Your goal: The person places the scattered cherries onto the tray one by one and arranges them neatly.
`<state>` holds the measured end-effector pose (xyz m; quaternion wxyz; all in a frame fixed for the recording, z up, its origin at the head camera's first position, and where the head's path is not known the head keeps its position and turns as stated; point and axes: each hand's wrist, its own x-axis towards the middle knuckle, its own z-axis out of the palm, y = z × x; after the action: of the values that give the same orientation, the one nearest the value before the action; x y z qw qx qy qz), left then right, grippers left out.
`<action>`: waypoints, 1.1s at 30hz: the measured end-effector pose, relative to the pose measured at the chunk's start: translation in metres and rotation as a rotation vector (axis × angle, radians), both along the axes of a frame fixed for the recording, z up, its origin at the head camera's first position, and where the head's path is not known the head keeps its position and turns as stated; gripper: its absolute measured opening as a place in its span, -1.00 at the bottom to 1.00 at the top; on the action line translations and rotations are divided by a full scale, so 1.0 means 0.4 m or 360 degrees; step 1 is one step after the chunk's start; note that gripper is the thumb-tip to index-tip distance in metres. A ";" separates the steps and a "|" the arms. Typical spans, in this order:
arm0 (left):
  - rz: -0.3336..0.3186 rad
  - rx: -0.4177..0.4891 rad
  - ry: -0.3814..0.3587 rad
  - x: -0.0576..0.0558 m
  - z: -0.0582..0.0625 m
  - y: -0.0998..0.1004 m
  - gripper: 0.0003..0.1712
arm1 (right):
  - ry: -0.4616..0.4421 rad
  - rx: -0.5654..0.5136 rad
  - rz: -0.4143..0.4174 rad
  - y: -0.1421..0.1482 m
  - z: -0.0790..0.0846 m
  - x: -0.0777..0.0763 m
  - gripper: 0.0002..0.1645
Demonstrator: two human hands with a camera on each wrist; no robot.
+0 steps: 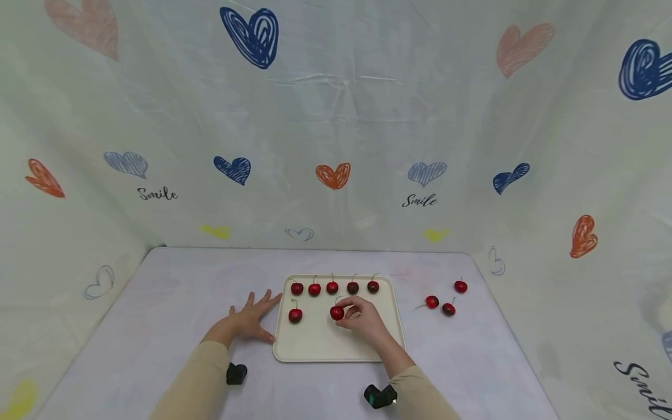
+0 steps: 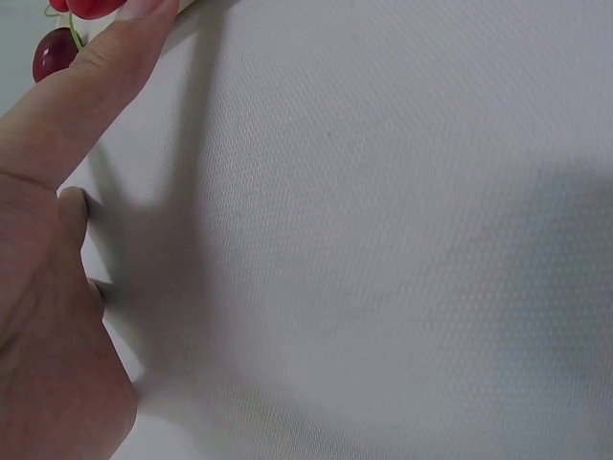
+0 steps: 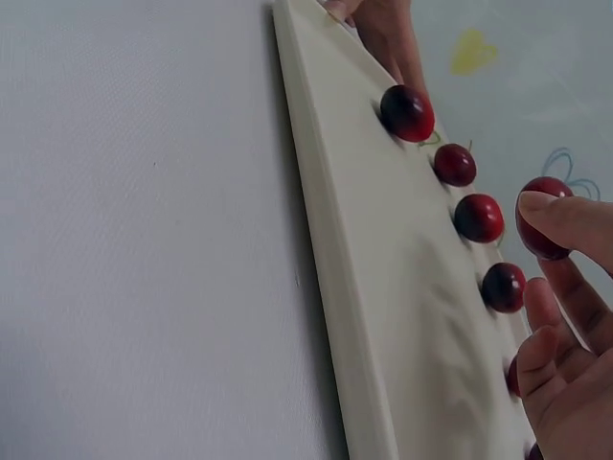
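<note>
My right hand (image 1: 366, 322) pinches a dark red cherry (image 1: 336, 313) between thumb and fingers, over the middle of a cream tray (image 1: 336, 347). In the right wrist view the held cherry (image 3: 538, 228) appears off the tray surface, its side partly covered by the thumb. My left hand (image 1: 247, 322) lies at the tray's left side with fingers spread, thumb and fingertip by the rim. A row of several cherries, one of them a cherry (image 1: 332, 287) in the middle, lines the back of the tray. Below its left end sits a single cherry (image 1: 295, 315).
Right of the tray on the white table (image 1: 315, 394) lie three loose cherries: a far cherry (image 1: 460, 286), a left cherry (image 1: 432, 301) and a near cherry (image 1: 448, 309). Black wrist devices (image 1: 380, 396) show by both sleeves. A heart-printed curtain (image 1: 341, 116) stands behind the table.
</note>
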<state>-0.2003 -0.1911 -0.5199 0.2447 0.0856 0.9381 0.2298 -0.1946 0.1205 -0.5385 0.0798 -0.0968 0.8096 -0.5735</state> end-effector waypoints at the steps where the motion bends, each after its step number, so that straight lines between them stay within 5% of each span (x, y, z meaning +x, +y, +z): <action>1: -0.0001 -0.0001 0.0001 0.000 -0.001 -0.001 0.31 | -0.0006 -0.0007 -0.0001 -0.008 -0.002 -0.001 -0.60; 33: -0.0012 0.0024 0.0032 0.002 0.000 -0.004 0.27 | -0.0124 0.0062 -0.0076 -0.145 -0.048 -0.033 -0.63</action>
<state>-0.1995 -0.1925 -0.5199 0.2355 0.0933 0.9384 0.2351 -0.2078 0.0625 -0.5576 0.0993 -0.0536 0.8189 -0.5627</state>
